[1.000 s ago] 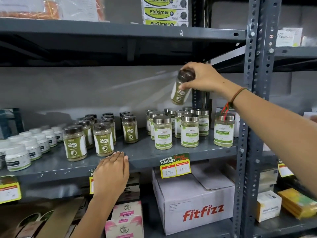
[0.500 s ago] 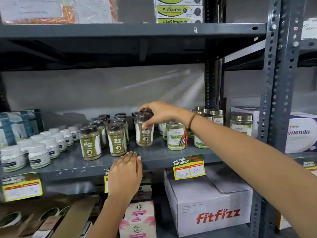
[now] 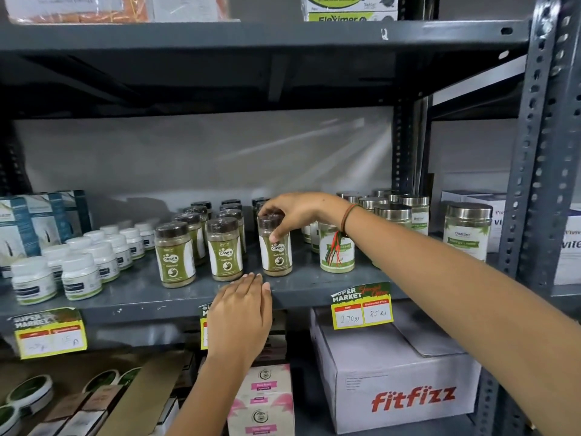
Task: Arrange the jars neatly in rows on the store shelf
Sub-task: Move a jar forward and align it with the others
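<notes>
A brown-lidded jar of green powder [image 3: 276, 250] stands upright near the front of the grey shelf [image 3: 314, 286], to the right of two like jars [image 3: 224, 250] [image 3: 174, 256]. My right hand [image 3: 292, 212] grips its lid from above, thumb down on the label. More brown-lidded jars [image 3: 229, 212] stand in rows behind. My left hand [image 3: 240, 313] lies flat on the shelf's front edge below the jars, fingers together, holding nothing. Steel-lidded green-label jars [image 3: 393, 215] stand to the right, partly hidden by my forearm.
Small white tubs [image 3: 81, 272] fill the shelf's left end, blue boxes [image 3: 28, 225] behind them. A lone steel-lidded jar [image 3: 467, 231] stands by the grey upright post [image 3: 540, 152]. Below sit a fitfizz carton [image 3: 396, 388], pink boxes [image 3: 261, 401] and price tags [image 3: 361, 306].
My right hand has carried the jar from up at the right down to the shelf's front row and set it upright beside two others. My left hand stays on the shelf edge.
</notes>
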Motion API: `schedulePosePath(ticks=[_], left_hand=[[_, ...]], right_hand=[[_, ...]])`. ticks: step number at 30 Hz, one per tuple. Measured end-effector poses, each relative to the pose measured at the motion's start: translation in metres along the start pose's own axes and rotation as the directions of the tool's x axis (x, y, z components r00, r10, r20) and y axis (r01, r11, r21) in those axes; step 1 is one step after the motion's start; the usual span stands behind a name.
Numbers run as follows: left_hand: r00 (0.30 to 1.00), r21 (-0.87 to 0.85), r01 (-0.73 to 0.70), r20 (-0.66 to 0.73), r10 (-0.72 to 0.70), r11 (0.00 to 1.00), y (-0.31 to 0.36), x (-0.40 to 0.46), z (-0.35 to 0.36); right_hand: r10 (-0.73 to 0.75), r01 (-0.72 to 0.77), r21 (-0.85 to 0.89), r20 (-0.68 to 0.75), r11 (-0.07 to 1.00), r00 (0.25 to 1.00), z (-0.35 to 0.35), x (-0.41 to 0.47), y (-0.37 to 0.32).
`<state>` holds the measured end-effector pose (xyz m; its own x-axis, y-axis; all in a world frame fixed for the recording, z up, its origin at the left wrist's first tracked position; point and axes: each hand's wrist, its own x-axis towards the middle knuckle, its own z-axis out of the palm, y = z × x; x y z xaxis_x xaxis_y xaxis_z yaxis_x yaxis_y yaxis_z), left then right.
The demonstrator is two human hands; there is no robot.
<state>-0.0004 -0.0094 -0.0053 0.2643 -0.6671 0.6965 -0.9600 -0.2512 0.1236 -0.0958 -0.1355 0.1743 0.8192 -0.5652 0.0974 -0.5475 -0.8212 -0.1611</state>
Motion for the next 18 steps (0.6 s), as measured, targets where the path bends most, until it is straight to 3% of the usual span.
schedulePosePath(ticks=[9,14,18], left_hand=[[1.000,0.011,-0.009,0.005,0.009,1.000,0.003,-0.001,-0.004],[1.000,0.013,-0.010,0.001,0.010,1.000,0.004,-0.003,-0.006],[1.000,0.009,0.003,0.005,-0.003,1.000,0.007,-0.004,-0.007]], right_hand=[[0.016,-0.017,-0.007,-0.056,1.000,0.998,0.003,-0.011,0.001],[-0.001,0.019,0.068,-0.265,0.998,0.964,-0.004,-0.037,0.007],[-0.005,0.043,0.071,-0.461,0.997,0.888,-0.015,-0.071,0.024]])
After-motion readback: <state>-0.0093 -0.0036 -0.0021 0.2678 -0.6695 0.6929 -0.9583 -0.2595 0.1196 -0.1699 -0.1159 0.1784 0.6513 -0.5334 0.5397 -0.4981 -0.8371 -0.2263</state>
